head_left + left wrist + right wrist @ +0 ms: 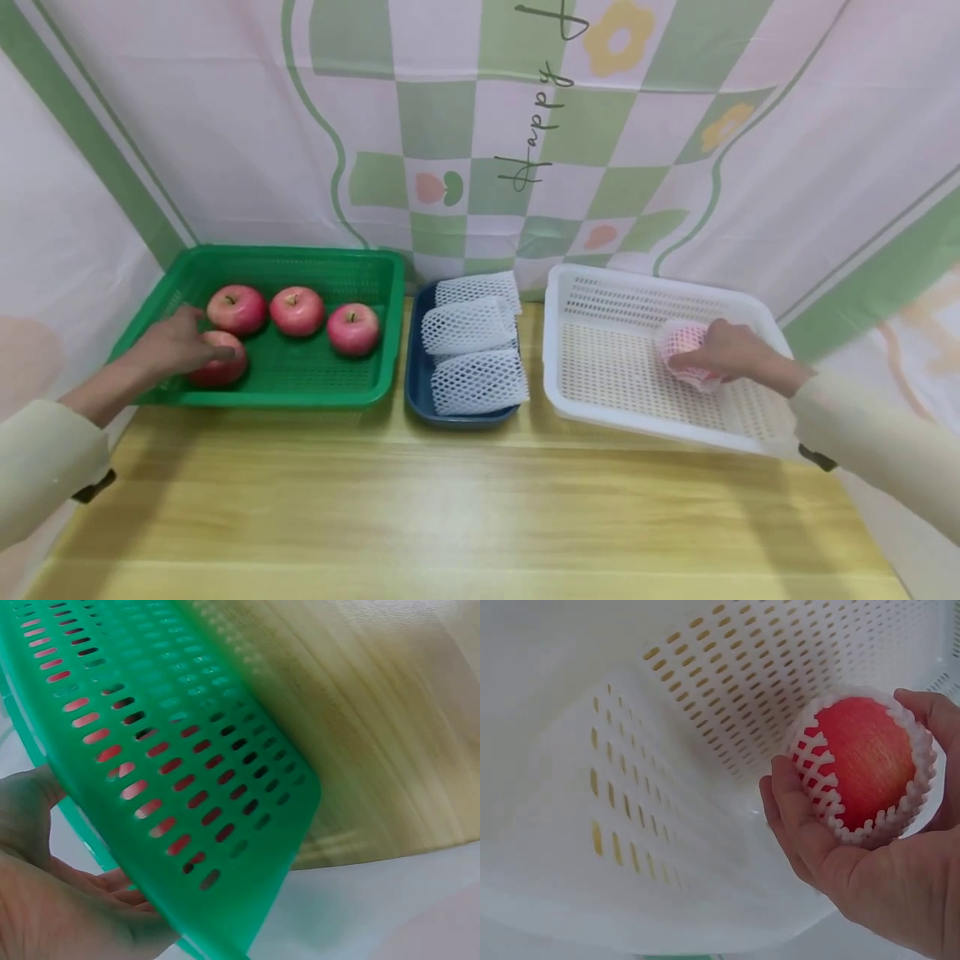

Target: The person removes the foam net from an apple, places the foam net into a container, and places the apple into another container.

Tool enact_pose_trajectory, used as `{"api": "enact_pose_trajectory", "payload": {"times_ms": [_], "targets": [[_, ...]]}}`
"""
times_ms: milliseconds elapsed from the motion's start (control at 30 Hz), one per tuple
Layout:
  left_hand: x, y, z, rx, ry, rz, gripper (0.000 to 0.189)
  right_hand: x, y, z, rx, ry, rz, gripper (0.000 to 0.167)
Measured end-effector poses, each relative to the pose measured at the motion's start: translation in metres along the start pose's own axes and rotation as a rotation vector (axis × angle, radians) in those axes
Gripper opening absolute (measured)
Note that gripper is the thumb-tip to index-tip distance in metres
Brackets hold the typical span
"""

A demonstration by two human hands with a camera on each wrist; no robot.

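My left hand reaches over the left side of the green basket and grips a red apple at its near left corner. Three more apples, among them a middle one, lie farther back in that basket. In the left wrist view the basket wall covers most of that apple, and red shows through its slots. Over the white basket, my right hand holds an apple wrapped in a white foam net. Its fingers and thumb curve around the net, whose open end shows bare red skin.
Between the two baskets stands a dark blue tray with several white foam nets in it. All three containers sit along the back of the wooden table. Behind them hangs a patterned cloth.
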State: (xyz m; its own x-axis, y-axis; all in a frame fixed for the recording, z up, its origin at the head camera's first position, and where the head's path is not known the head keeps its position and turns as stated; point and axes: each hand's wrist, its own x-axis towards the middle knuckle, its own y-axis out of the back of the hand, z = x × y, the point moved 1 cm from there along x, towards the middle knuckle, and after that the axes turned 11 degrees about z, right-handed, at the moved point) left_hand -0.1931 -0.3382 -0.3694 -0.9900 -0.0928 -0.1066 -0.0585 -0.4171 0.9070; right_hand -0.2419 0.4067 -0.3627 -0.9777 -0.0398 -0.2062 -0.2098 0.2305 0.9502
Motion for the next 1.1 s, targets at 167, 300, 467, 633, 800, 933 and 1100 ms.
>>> {"api": "enact_pose_trajectory", "payload": {"times_ms": [167, 300, 467, 633, 800, 933, 1100], "targets": [[-0.001, 0.004, 0.006, -0.012, 0.023, -0.002, 0.099, -0.006, 0.012, -0.014, -0.048, 0.053, 0.049, 0.057], [0.000, 0.006, 0.010, 0.003, 0.020, -0.007, 0.100, -0.011, 0.019, -0.028, -0.046, 0.084, 0.077, 0.059], [0.000, 0.009, 0.018, -0.012, -0.029, 0.008, 0.098, -0.024, 0.028, -0.051, -0.051, 0.122, 0.097, 0.073], [-0.003, 0.008, 0.028, -0.022, -0.048, 0.025, 0.098, -0.038, 0.035, -0.075, -0.051, 0.162, 0.114, 0.104], [-0.005, 0.005, 0.041, -0.015, -0.082, 0.037, 0.094, -0.048, 0.034, -0.099, -0.048, 0.211, 0.136, 0.113], [-0.008, 0.003, 0.053, -0.016, -0.092, 0.041, 0.092, -0.058, 0.033, -0.119, -0.021, 0.258, 0.160, 0.109], [-0.011, 0.000, 0.069, -0.006, -0.119, 0.053, 0.091, -0.070, 0.031, -0.141, 0.008, 0.301, 0.186, 0.094]]}}
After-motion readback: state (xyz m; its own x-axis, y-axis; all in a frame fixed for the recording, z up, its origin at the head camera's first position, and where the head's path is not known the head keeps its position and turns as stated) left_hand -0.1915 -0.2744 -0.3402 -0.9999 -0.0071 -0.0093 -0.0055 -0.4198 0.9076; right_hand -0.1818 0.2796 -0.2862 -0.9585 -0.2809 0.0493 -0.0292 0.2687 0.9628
